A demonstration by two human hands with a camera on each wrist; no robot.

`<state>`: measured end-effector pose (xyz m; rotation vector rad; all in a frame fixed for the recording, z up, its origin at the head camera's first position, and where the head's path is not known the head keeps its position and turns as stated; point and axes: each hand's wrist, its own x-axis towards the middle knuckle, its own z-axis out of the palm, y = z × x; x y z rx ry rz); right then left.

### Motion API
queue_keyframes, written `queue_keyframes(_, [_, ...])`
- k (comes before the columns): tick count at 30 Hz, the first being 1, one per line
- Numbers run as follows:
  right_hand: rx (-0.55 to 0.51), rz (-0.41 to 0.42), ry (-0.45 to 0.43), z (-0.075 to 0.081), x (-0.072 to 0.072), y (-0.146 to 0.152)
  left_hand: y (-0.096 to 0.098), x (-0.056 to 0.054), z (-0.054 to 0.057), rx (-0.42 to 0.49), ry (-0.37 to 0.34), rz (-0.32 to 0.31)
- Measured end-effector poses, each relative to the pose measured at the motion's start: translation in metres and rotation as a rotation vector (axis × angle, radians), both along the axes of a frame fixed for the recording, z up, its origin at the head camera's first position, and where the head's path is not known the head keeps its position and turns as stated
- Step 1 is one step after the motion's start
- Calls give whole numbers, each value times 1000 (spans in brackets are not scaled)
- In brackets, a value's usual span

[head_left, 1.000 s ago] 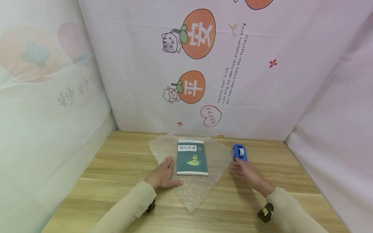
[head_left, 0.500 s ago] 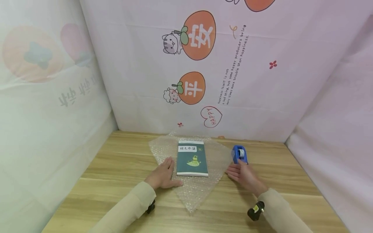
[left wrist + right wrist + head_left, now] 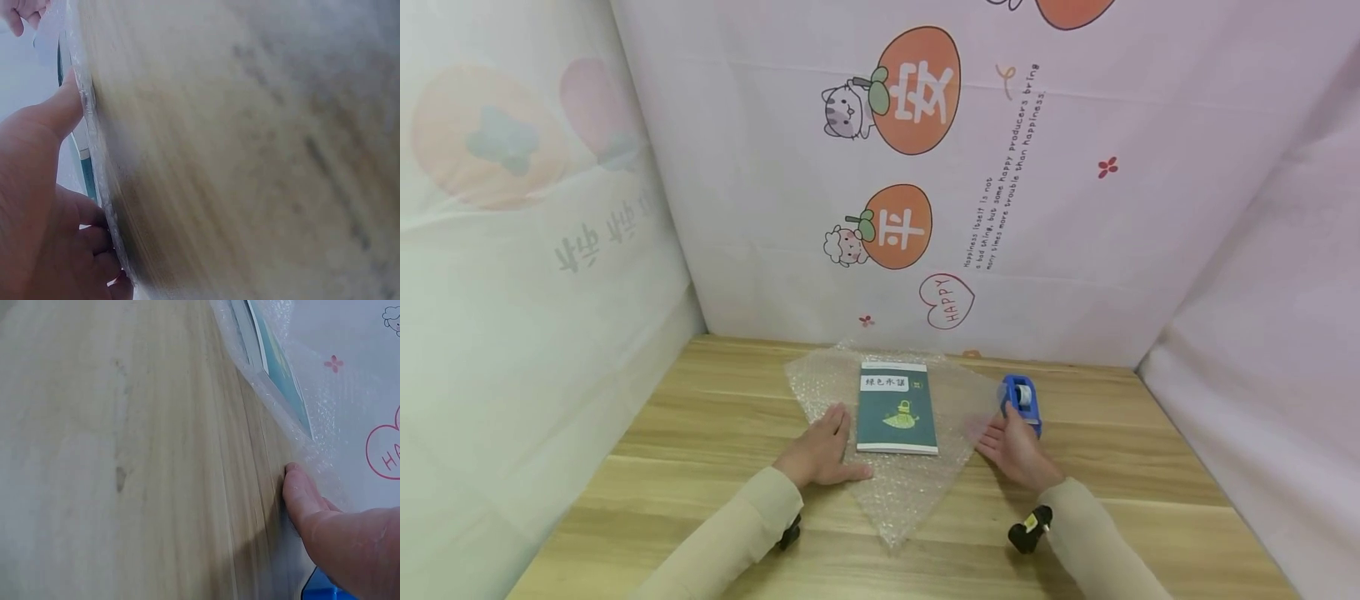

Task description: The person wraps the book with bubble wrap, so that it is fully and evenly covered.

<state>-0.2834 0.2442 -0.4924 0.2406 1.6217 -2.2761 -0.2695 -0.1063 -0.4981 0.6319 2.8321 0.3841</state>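
A green booklet [image 3: 883, 429] with a white title label lies on a sheet of bubble wrap [image 3: 898, 496], its corners pointing to the sides and front. My left hand [image 3: 820, 450] rests palm down on the wrap's left edge, fingers straight, thumb spread toward the booklet. At the right corner, my right hand [image 3: 1021, 454] is turned partly palm up. Its straight fingers reach to the wrap's edge and partly under it. In the right wrist view, fingers [image 3: 301, 490] touch the clear edge. A blue tape dispenser [image 3: 1032, 408] stands just behind this hand, partly covered by it.
The wooden table [image 3: 700, 467] extends on both sides of the wrap. A printed white cloth [image 3: 790, 292] hangs right behind the table's far edge, and cloth walls close off the left and right sides.
My right hand has moved left from in front of the tape dispenser to the wrap's right corner, rotating palm upward. My left hand has stayed in place on the wrap.
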Motion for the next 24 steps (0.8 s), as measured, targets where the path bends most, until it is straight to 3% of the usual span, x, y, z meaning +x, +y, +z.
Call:
queue_keyframes(7, [-69, -12, -9, -1, -8, -12, -2, 0, -2, 15, 6, 3])
queue_keyframes(15, [-131, -1, 30, 1, -17, -29, -4, -8, -13, 53, 34, -12])
queue_keyframes(20, [-170, 39, 36, 4, -19, -35, -3, -6, -7, 39, 12, -8])
queue_keyframes(24, [-120, 81, 60, 6, -22, -41, -2, -2, -3, 19, 15, -4])
